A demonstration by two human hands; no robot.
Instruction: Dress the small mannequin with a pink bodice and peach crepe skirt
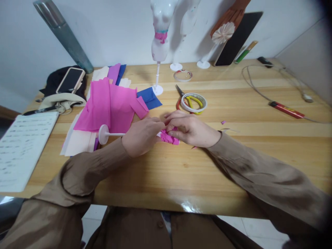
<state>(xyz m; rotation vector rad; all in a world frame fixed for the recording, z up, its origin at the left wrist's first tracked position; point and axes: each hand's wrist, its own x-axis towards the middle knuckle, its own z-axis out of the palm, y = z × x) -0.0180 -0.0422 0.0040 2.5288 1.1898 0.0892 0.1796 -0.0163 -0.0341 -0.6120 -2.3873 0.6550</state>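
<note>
My left hand [141, 135] and my right hand [190, 128] meet over the middle of the wooden table [233, 162]. Both have their fingers curled onto a small white mannequin lying on its side, wrapped in pink crepe paper [169, 137]. Its white stand and round base [103, 134] stick out to the left of my left hand. The mannequin's body is mostly hidden under my fingers.
Pink, blue and cream paper sheets [111, 105] lie at the left. A tape roll [194, 102] rests on scissors [179, 90] behind my hands. An upright mannequin [160, 41], a phone [70, 79], a printed sheet [22, 148] and a red pen [286, 109] are also here.
</note>
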